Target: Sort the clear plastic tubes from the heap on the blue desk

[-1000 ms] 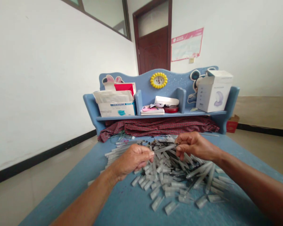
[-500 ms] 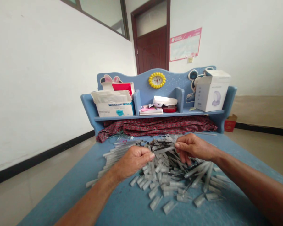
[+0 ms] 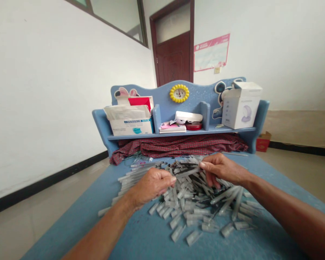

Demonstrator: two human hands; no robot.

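A heap of clear plastic tubes and short caps (image 3: 197, 202) lies spread on the blue table (image 3: 141, 238). Both hands hover over the heap's far side. My left hand (image 3: 151, 185) is closed in a pinch on one end of a clear tube (image 3: 187, 172). My right hand (image 3: 222, 169) pinches the tube's other end, its remaining fingers curled down toward the heap. The tube lies nearly level between the two hands. Some dark thin pieces (image 3: 182, 166) sit behind it in the heap.
Longer clear tubes (image 3: 132, 176) lie in a row at the left. A red checked cloth (image 3: 178, 145) lies under a blue shelf (image 3: 178, 130) holding a mask box (image 3: 131, 122), books, a red tin, a white carton (image 3: 241, 104) and a yellow clock (image 3: 179, 92).
Both hands stay on the same tube. They have shifted slightly left and down in the picture as the view moved. The heap is unchanged.
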